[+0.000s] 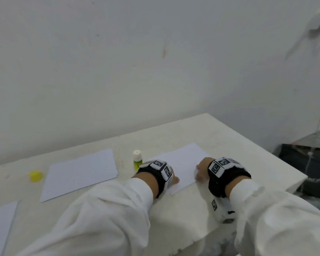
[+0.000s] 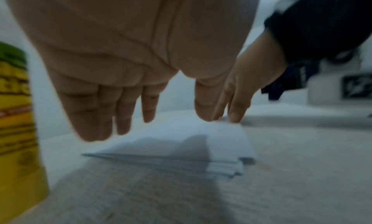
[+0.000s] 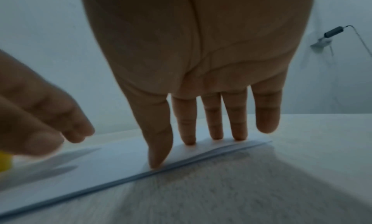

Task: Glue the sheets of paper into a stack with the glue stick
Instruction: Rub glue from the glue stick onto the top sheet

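Head view: both hands lie over a thin stack of white paper sheets on the off-white table. The right hand has straight, spread fingers; the right wrist view shows its fingertips and thumb pressing the stack's near edge. The left hand is open too, fingers extended and just above the stack's left end, holding nothing. Just beyond the left hand stands the uncapped glue stick with its yellow-green label. Farther left of that hand lies a loose white paper sheet, then a small yellow cap. Another white sheet's corner sits nearest the left sleeve.
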`<state>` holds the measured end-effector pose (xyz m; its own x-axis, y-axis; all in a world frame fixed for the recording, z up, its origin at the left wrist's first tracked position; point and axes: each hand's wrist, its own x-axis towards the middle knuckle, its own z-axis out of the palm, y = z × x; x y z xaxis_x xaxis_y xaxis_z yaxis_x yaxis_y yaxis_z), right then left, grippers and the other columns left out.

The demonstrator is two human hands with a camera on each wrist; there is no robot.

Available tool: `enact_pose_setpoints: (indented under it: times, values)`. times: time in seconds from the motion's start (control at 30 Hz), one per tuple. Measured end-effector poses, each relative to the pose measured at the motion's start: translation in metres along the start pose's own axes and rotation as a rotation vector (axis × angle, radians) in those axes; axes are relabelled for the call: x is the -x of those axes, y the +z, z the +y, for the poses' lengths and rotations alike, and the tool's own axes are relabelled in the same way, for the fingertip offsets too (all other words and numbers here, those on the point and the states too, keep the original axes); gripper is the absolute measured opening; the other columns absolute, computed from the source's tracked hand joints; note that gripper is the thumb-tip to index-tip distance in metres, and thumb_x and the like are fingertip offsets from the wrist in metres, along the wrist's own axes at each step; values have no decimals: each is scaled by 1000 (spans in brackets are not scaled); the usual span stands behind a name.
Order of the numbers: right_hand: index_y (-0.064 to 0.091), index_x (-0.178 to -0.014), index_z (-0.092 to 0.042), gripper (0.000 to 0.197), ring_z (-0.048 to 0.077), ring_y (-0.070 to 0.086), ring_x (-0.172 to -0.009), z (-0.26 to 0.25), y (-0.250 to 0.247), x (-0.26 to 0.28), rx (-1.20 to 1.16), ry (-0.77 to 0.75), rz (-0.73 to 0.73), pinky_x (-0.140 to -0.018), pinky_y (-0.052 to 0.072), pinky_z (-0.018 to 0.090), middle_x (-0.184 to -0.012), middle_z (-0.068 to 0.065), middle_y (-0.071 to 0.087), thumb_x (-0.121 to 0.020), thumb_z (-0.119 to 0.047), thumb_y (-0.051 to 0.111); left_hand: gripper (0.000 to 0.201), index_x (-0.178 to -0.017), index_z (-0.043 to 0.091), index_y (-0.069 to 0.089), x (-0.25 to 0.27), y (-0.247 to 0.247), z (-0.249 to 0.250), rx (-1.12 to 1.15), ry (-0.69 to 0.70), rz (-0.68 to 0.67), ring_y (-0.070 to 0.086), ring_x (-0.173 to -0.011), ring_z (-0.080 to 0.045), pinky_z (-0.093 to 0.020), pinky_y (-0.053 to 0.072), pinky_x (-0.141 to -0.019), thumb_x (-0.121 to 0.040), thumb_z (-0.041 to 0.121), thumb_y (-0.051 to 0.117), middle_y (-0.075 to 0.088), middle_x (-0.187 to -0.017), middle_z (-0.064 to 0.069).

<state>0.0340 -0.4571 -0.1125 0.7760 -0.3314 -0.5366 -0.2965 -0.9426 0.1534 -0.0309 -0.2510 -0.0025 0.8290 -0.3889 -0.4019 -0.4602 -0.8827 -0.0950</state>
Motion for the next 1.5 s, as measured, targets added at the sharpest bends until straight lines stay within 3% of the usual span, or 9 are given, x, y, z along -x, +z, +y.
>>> enact_pose_setpoints:
  times: [0.23, 0.37, 0.57, 0.73, 0.93, 1.13, 1.3, 1.4, 1.5]
  values:
    - [57, -120, -28, 50, 29, 53, -117, -2, -19, 88, -7, -52, 109, -96, 46, 44, -128, 2, 53, -76, -52, 59, 94, -146, 9, 31, -35, 6, -5, -45, -74, -81, 38, -133, -34, -43, 32, -108, -83, 77, 35, 31, -150, -18]
    - [61, -88, -26, 23, 27, 62, -103, -2, -28, 102, -47, -72, 110, -91, 50, 40, -111, 1, 64, -75, -46, 60, 100, -146, 9, 32, -37, 9, -4, -15, -126, -90, 37, -133, -35, -43, 31, -109, -78, 82, 36, 29, -151, -20]
    - [59, -85, -25, 28, 28, 62, -98, -3, -30, 96, -64, -98, 93, -90, 51, 41, -100, 1, 64, -69, -48, 59, 95, -149, 4, 21, -26, 2, 1, 62, -144, -68, 32, -136, -36, -46, 29, -111, -85, 72, 40, 22, -152, -21]
    - [63, -102, -27, 52, 27, 62, -101, -2, -25, 85, -10, -120, 87, -88, 51, 41, -108, 0, 64, -59, -55, 57, 127, -147, 20, -26, -22, -1, 6, 516, -134, 89, 36, -134, -33, -44, 35, -108, -75, 43, 76, 14, -156, -11]
    - [64, -106, -27, 59, 26, 61, -102, -1, -20, 75, -13, -117, 100, -89, 50, 42, -110, -1, 64, -56, -57, 52, 85, -148, 38, 17, -8, -9, 6, 1131, -210, 375, 48, -88, -20, -24, 40, -75, -84, 6, 63, 0, -154, -11]
    - [52, -131, -20, 59, 27, 49, -124, 2, -31, 116, -126, -97, 136, -103, 41, 40, -138, 4, 49, -80, -49, 62, 47, -134, 6, 50, 7, 0, -2, 1310, -207, 130, 66, -99, -31, -34, 56, -84, -89, -8, 53, 56, -129, -16]
    - [41, -140, -16, 55, 28, 38, -134, 10, -47, 135, -245, -36, 205, -110, 33, 41, -148, 8, 36, -91, -37, 56, 19, -93, 11, 60, 34, 15, -18, 1295, -192, 30, 57, -37, -1, -27, 59, -68, -89, -6, 54, 61, -88, -8]
    - [48, -136, -13, 51, 27, 42, -132, -1, -55, 140, -201, -81, 216, -109, 34, 38, -145, 7, 43, -92, -38, 55, 23, -77, 16, 54, 55, 31, -41, 1265, -207, -43, 65, -56, -13, -34, 58, -78, -88, -4, 57, 60, -81, -7]
    - [45, -139, -8, 52, 26, 38, -135, -33, -66, 154, -168, -186, 220, -111, 31, 35, -147, 9, 40, -97, -39, 47, 20, -97, 9, 63, 77, 47, -75, 1203, -258, -81, 67, -81, -31, -41, 57, -81, -83, -6, 65, 66, -98, -16]
